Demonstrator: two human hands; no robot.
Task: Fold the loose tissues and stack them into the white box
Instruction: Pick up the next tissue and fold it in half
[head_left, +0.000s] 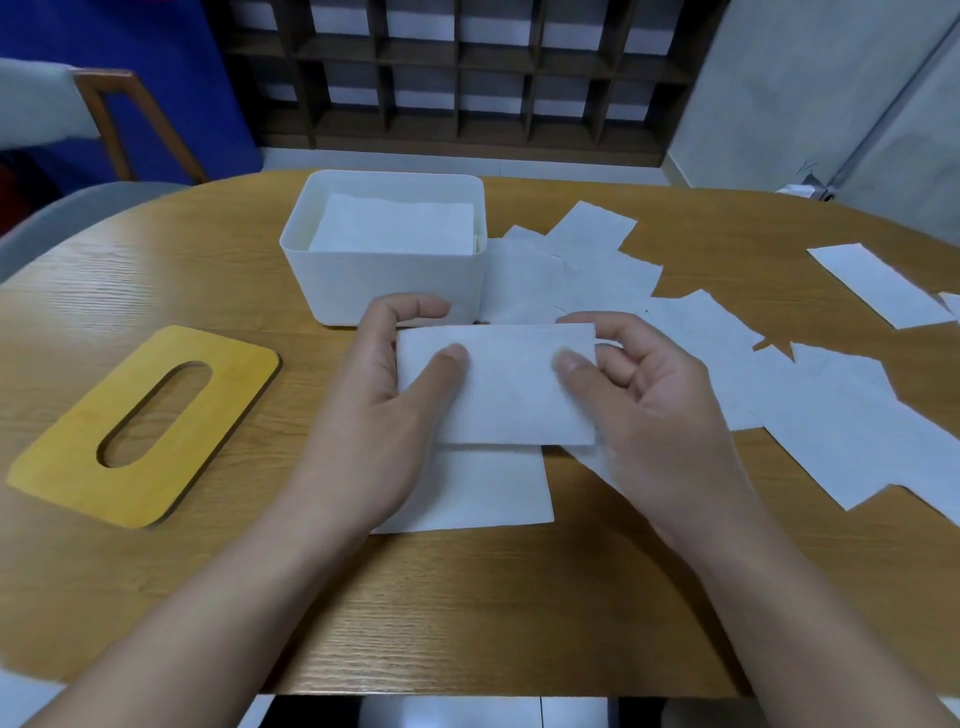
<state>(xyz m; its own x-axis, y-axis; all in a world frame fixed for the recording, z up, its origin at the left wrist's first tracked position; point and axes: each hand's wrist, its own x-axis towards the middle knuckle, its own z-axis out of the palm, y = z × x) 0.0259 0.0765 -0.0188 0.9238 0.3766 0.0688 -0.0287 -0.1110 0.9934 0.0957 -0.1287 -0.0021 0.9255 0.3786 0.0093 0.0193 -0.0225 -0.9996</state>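
Observation:
A folded white tissue (506, 387) is held just above the table, in front of the white box (358, 283). My left hand (382, 410) pinches its left end, thumb on top and fingers behind. My right hand (649, 410) pinches the right end the same way. Folded tissues (395, 226) lie stacked inside the box. Under the held tissue another flat tissue (478, 491) lies on the table. Several loose tissues (831, 426) are spread to the right of my hands.
A yellow wooden lid (140, 426) with an oval slot lies flat at the left. More loose tissues (587, 265) sit beside the box and one strip (878, 283) lies far right. The wooden table (467, 613) ends close to me. A chair (119, 124) stands back left.

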